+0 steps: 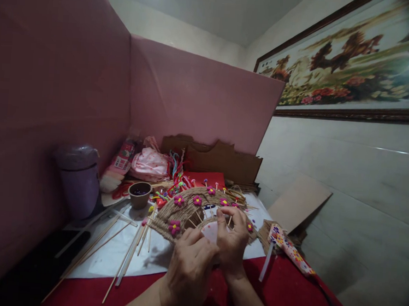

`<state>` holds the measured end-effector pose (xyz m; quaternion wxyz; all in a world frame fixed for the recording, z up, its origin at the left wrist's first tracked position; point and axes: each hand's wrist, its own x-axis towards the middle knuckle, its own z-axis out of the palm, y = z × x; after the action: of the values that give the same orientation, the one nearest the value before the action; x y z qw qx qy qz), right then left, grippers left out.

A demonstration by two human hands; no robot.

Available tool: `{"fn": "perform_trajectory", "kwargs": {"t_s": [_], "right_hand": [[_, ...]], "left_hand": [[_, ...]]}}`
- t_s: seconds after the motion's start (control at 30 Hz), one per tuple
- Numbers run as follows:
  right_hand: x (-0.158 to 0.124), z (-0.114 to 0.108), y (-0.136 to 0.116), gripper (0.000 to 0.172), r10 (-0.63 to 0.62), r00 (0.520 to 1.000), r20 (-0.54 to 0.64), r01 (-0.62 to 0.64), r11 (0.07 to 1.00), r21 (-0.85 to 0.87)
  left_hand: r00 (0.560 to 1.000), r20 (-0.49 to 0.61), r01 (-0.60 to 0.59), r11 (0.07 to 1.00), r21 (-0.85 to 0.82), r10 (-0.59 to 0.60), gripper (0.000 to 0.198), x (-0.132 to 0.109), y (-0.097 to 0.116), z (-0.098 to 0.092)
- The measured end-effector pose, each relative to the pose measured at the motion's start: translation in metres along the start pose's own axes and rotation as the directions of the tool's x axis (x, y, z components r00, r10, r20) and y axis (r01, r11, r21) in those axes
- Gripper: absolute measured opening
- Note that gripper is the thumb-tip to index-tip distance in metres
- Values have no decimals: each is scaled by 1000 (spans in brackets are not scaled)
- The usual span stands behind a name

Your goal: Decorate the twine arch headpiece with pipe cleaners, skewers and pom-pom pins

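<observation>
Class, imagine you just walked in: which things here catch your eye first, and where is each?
The left hand and right hand meet at centre bottom at a twine-wrapped arch studded with pink flowers. Around them pink partition boards fill the left and back; a framed horse painting hangs at upper right.

Crowded craft surface under a red cloth

The surface (279,291) wears a red cloth, with a white sheet (115,253) spread over its left part. Thin wooden sticks (129,254) lie scattered across the sheet. A twine arch (183,207) dotted with pink flowers lies on the sheet, towards its far edge. A small brown cup (139,194) stands just left of the arch, and a purple lidded bin (80,177) further left. Behind them lie a pink cloth bundle (150,164) and torn cardboard (221,161). A patterned strip (288,248) lies at the right.
</observation>
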<state>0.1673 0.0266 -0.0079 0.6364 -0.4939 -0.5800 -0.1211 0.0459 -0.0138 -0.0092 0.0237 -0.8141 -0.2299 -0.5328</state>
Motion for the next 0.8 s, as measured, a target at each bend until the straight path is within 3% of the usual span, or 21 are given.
{"fn": "perform_trajectory", "kwargs": {"t_s": [0.23, 0.37, 0.6, 0.8], "right_hand": [[-1, 6, 9, 9, 85, 967, 241, 19, 917, -399], [1, 8, 11, 9, 133, 934, 333, 31, 895, -446], [7, 18, 21, 11, 286, 880, 379, -168, 934, -316], [20, 21, 20, 12, 301, 904, 305, -311, 950, -14]], "left_hand": [[994, 69, -87, 996, -29, 89, 17, -1, -1, 3], [993, 76, -85, 996, -24, 87, 18, -2, -1, 5], [990, 85, -109, 993, -36, 112, 17, -1, -1, 3], [989, 79, -125, 992, -1, 124, 16, -2, -2, 3]]}}
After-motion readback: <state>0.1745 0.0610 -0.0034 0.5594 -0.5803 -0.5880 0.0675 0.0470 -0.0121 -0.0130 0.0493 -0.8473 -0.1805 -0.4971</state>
